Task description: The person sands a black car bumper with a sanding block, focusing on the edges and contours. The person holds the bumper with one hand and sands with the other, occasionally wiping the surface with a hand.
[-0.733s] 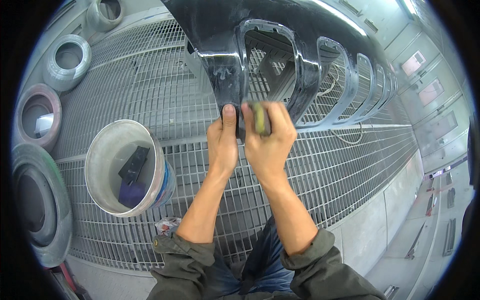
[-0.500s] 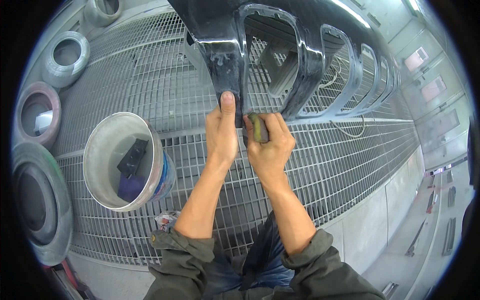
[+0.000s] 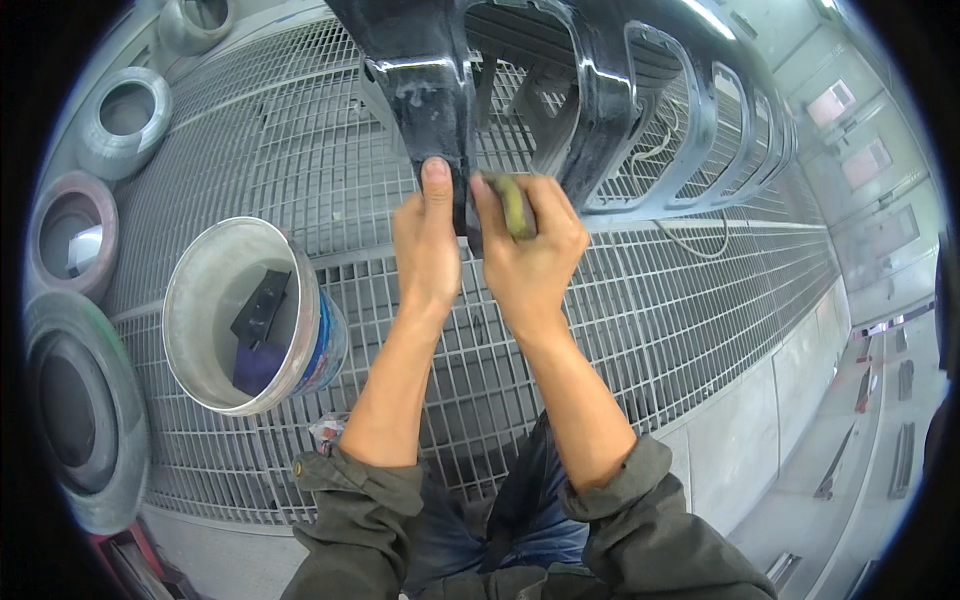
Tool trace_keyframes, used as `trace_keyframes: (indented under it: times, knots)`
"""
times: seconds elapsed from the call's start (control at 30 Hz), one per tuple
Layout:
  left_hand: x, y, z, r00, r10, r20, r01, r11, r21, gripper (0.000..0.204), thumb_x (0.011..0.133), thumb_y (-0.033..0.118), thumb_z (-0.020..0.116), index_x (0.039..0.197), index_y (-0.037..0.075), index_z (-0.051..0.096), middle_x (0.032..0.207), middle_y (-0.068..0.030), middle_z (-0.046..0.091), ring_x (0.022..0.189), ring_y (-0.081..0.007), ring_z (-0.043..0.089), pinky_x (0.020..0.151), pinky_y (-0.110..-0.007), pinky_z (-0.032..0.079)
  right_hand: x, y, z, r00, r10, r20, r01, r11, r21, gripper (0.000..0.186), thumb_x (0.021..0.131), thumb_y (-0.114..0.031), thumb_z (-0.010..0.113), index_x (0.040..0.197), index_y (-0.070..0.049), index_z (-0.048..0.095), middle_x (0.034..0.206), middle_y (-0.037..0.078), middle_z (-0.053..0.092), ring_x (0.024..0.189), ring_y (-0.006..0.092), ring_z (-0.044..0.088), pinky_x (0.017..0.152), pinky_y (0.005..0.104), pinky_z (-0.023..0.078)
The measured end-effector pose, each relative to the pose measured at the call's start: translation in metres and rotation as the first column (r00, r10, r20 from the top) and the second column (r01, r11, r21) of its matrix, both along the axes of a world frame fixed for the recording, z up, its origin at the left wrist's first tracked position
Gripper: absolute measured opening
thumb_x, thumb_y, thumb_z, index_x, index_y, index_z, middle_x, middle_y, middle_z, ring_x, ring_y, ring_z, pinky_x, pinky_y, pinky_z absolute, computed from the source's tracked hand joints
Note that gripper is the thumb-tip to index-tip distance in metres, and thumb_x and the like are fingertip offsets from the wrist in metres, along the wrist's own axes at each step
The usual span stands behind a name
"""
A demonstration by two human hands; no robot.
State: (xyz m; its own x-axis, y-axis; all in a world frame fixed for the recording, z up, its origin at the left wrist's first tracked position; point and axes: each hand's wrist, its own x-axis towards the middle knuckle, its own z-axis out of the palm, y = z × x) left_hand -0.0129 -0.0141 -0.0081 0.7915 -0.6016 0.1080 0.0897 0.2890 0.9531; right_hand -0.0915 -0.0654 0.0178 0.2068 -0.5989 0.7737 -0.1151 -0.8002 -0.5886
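Observation:
A dark, glossy vehicle panel (image 3: 425, 100) with a row of rounded openings stands ahead of me, patchy grey marks on its near strip. My left hand (image 3: 427, 240) grips the lower end of that strip, thumb on top and fingers hidden behind. Beside it, at the strip's right edge, my right hand (image 3: 530, 245) is closed around a small yellow-green and grey sanding pad (image 3: 513, 207). A dark sheet under the pad is partly hidden by the fingers. The right hand looks slightly blurred by motion.
On the left stands a bucket (image 3: 178, 345) with greyish liquid and dark and purple pieces in it. Several ring-shaped objects (image 3: 130, 440) line the left wall. Metal grating (image 3: 400, 500) covers the floor. A cable (image 3: 700, 250) lies beneath the panel; small parts (image 3: 900, 460) rest at right.
The right hand and pad have moved up and farther from me along the strip's edge. Panel and left hand appear slightly higher and farther left in the view.

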Motion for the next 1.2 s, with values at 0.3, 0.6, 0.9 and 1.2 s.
trace_keyframes:
  times: [0.3, 0.6, 0.9, 1.2]
  knots:
    - [-0.009, -0.004, 0.009, 0.996, 0.078, -0.044, -0.08, 0.996, -0.042, 0.075, 0.099, 0.074, 0.047, 0.063, 0.009, 0.051, 0.064, 0.0051, 0.042, 0.064, -0.006, 0.038, 0.055, -0.029, 0.029, -0.001, -0.002, -0.002, 1.0, 0.029, -0.006, -0.029, 0.998, -0.064, 0.018, 0.081, -0.004, 0.085, 0.085, 0.001, 0.068, 0.078, 0.012, 0.068, 0.064, 0.0249, 0.065, 0.058, 0.0335, 0.048]
    - [-0.004, -0.003, -0.004, 1.0, 0.028, -0.013, -0.028, 0.999, -0.021, 0.074, 0.1, 0.074, 0.046, 0.069, 0.007, 0.056, 0.064, 0.0062, 0.041, 0.064, -0.007, 0.035, 0.056, -0.03, 0.026, -0.012, -0.002, -0.018, 0.998, 0.006, -0.058, -0.011, 0.996, -0.088, 0.018, 0.081, -0.003, 0.085, 0.089, -0.001, 0.069, 0.078, 0.012, 0.066, 0.065, 0.0259, 0.065, 0.06, 0.0347, 0.049]
    - [0.005, 0.005, -0.001, 0.995, -0.087, 0.04, 0.084, 0.993, 0.079, 0.089, 0.098, 0.078, 0.039, 0.102, -0.005, 0.072, 0.095, -0.0126, 0.075, 0.089, -0.02, 0.071, 0.088, -0.035, 0.055, -0.035, -0.01, -0.042, 0.946, -0.123, 0.299, -0.071, 0.822, 0.564, 0.024, 0.094, -0.018, 0.08, 0.098, 0.005, 0.074, 0.087, 0.004, 0.072, 0.078, 0.0099, 0.062, 0.072, 0.0284, 0.051]
    - [0.014, 0.012, 0.005, 0.992, -0.112, 0.066, 0.101, 0.984, 0.145, 0.084, 0.102, 0.072, 0.038, 0.097, -0.003, 0.075, 0.089, -0.0085, 0.072, 0.082, -0.0141, 0.066, 0.076, -0.029, 0.051, 0.015, 0.037, -0.032, 0.896, -0.034, 0.443, -0.302, 0.685, 0.663, 0.023, 0.097, -0.018, 0.076, 0.096, 0.005, 0.075, 0.083, 0.0, 0.071, 0.076, 0.0062, 0.059, 0.069, 0.0246, 0.049]
